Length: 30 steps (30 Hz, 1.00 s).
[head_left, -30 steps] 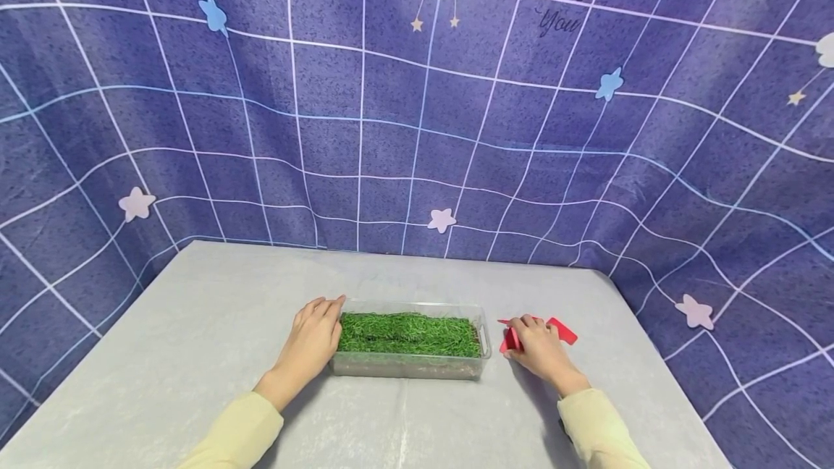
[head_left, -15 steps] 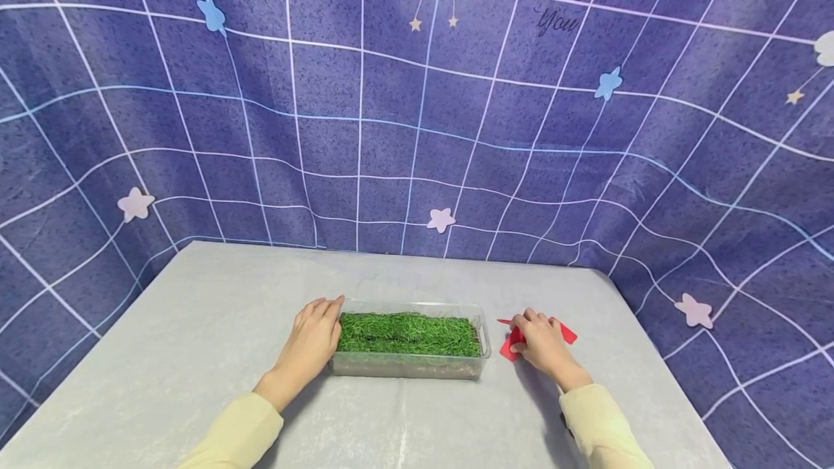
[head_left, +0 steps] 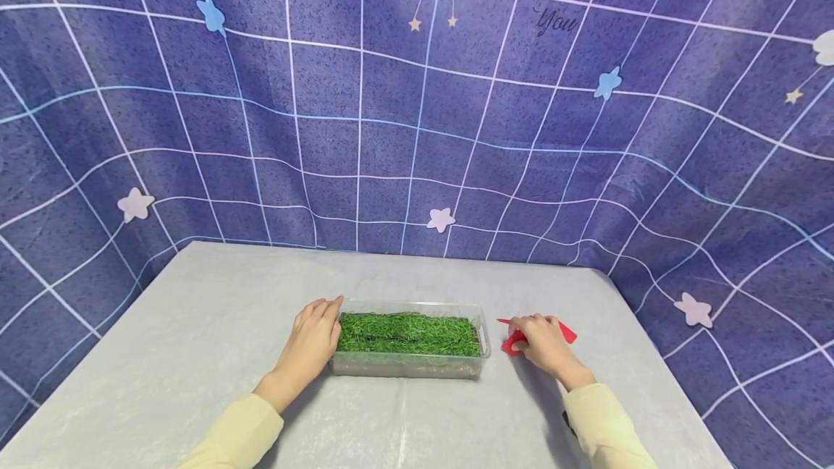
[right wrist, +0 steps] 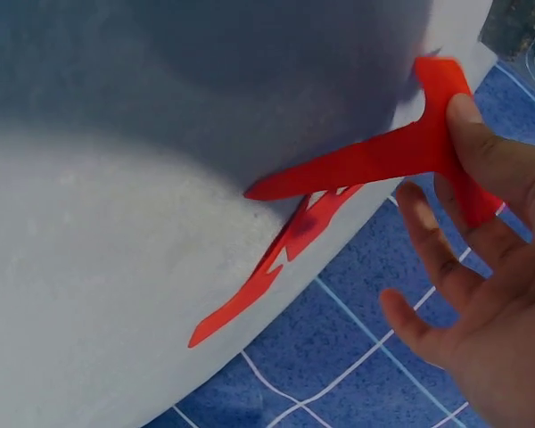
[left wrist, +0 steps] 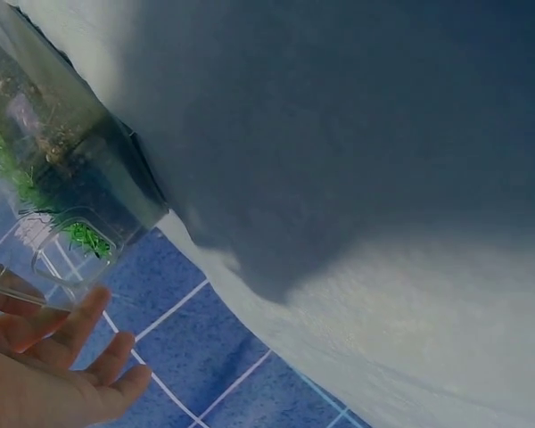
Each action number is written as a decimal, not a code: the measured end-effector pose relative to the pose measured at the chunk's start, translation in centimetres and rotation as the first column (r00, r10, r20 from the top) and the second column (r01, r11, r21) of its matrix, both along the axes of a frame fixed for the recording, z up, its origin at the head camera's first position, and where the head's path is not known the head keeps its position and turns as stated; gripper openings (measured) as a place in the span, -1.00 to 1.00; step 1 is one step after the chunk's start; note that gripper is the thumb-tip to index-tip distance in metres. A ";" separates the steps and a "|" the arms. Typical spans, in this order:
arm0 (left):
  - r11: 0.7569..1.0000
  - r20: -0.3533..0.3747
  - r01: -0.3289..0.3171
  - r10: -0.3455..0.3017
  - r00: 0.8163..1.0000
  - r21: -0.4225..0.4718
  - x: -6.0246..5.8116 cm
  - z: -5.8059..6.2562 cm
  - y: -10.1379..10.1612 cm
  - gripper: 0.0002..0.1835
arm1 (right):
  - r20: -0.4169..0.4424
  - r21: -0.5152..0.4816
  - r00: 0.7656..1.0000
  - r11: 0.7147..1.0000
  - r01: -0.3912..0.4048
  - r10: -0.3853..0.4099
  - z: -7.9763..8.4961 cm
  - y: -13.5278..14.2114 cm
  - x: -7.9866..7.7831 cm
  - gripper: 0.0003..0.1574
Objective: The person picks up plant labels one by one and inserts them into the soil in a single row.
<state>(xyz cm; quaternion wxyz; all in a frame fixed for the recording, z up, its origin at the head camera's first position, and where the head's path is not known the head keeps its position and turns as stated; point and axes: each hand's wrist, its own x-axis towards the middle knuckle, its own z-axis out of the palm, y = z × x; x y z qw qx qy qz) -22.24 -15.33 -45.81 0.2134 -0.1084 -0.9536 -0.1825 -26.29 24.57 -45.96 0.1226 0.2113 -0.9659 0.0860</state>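
Observation:
A clear plastic bin (head_left: 407,366) filled with soil and green grass (head_left: 407,335) stands in the middle of the table in the head view. My left hand (head_left: 317,328) holds its left end at the rim, beside the handle hole seen in the left wrist view. To the right of the bin, my right hand (head_left: 547,342) pinches a red T-shaped plant label (right wrist: 366,165) between thumb and fingers, its pointed end toward the table in the right wrist view. More red plant labels (right wrist: 316,227) lie on the table under it, partly hidden by the hand in the head view.
A grey-white cloth covers the table (head_left: 260,281). Behind and beside it hangs a blue curtain (head_left: 417,165) with grid lines, stars and clouds. The bin's right handle end (head_left: 485,342) lies a short way left of the red labels.
My right hand has shifted slightly to the right, its fingers moving over the red plant labels. My left hand and the bin stay where they were.

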 end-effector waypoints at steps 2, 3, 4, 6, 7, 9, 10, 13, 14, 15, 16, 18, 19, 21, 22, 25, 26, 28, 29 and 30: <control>1.000 0.003 0.001 -0.001 1.000 0.001 0.0 0.0 0.0 -0.54 | -0.015 -0.004 1.000 1.000 -0.008 0.008 0.2 0.0 0.0 -0.74; 1.000 0.004 0.002 -0.002 1.000 0.003 0.0 0.0 0.0 -0.54 | -0.024 -0.009 1.000 1.000 -0.010 0.010 0.3 0.0 0.0 -0.74; 1.000 0.004 0.003 -0.003 1.000 0.005 0.0 0.0 0.1 -0.54 | -0.034 -0.018 0.999 1.000 -0.010 0.010 0.4 0.1 0.0 -0.74; 1.000 0.007 0.003 -0.003 1.000 0.010 0.0 0.0 0.1 -0.54 | -0.057 -0.032 0.998 0.999 -0.012 0.011 0.7 0.1 -0.1 -0.76; 1.000 0.008 0.003 -0.003 1.000 0.011 0.0 0.0 0.1 -0.55 | -0.071 -0.037 0.997 0.999 -0.013 0.010 0.8 0.1 -0.1 -0.76; 1.000 0.008 0.003 -0.003 1.000 0.015 0.0 -0.1 0.1 -0.55 | -0.101 -0.050 0.995 0.999 -0.009 0.004 0.9 0.1 -0.2 -0.76; 1.000 0.007 0.003 -0.003 1.000 0.015 0.0 -0.1 0.1 -0.55 | -0.116 -0.054 0.993 0.999 -0.007 0.001 0.9 0.1 -0.2 -0.76; 1.000 0.006 0.002 -0.002 1.000 0.016 0.0 -0.1 0.1 -0.55 | -0.158 -0.067 0.987 0.998 -0.004 -0.007 1.0 0.0 -0.4 -0.77; 1.000 0.006 0.001 -0.002 1.000 0.016 0.0 -0.1 0.1 -0.55 | -0.170 -0.073 0.985 0.997 -0.004 -0.009 1.1 0.0 -0.5 -0.78; 1.000 0.005 0.001 -0.001 1.000 0.017 0.0 -0.1 0.1 -0.56 | -0.179 -0.083 0.984 0.997 -0.003 -0.012 1.2 -0.1 -0.5 -0.79; 1.000 0.005 0.001 -0.001 1.000 0.017 0.0 -0.1 0.1 -0.56 | -0.187 -0.093 0.982 0.996 -0.004 -0.014 1.3 -0.2 -0.5 -0.79; 1.000 0.004 0.001 -0.001 1.000 0.020 0.0 -0.1 0.1 -0.56 | -0.201 -0.113 0.979 0.994 -0.005 -0.017 1.6 -0.4 -0.5 -0.80; 1.000 0.004 0.001 -0.001 1.000 0.021 0.0 -0.1 0.1 -0.56 | -0.204 -0.122 0.979 0.992 -0.007 -0.019 1.8 -0.5 -0.5 -0.80; 1.000 0.002 0.001 -0.001 1.000 0.023 0.0 -0.1 0.1 -0.56 | -0.209 -0.140 0.978 0.990 -0.008 -0.022 2.0 -0.7 -0.5 -0.81; 1.000 0.001 0.001 -0.001 1.000 0.023 0.0 -0.1 0.1 -0.56 | -0.213 -0.144 0.977 0.990 -0.008 -0.023 2.1 -0.7 -0.5 -0.81; 1.000 -0.003 0.000 0.000 1.000 0.023 0.0 0.0 0.1 -0.56 | -0.224 -0.161 0.974 0.987 -0.014 -0.023 2.5 -1.0 -0.4 -0.81; 1.000 -0.003 -0.001 0.002 1.000 0.023 0.0 0.0 0.1 -0.56 | -0.231 -0.168 0.973 0.986 -0.018 -0.021 2.6 -1.1 -0.4 -0.80; 1.000 0.001 -0.003 0.003 1.000 0.027 0.0 0.0 0.1 -0.56 | -0.250 -0.184 0.968 0.983 -0.028 -0.019 2.8 -1.4 -0.4 -0.78; 1.000 0.003 -0.003 0.003 1.000 0.029 0.0 0.0 0.2 -0.56 | -0.259 -0.194 0.966 0.980 -0.035 -0.016 2.9 -1.5 -0.4 -0.78; 1.000 0.005 -0.003 0.003 1.000 0.031 0.0 0.0 0.2 -0.56 | -0.271 -0.199 0.962 0.979 -0.042 -0.013 3.0 -1.6 -0.5 -0.78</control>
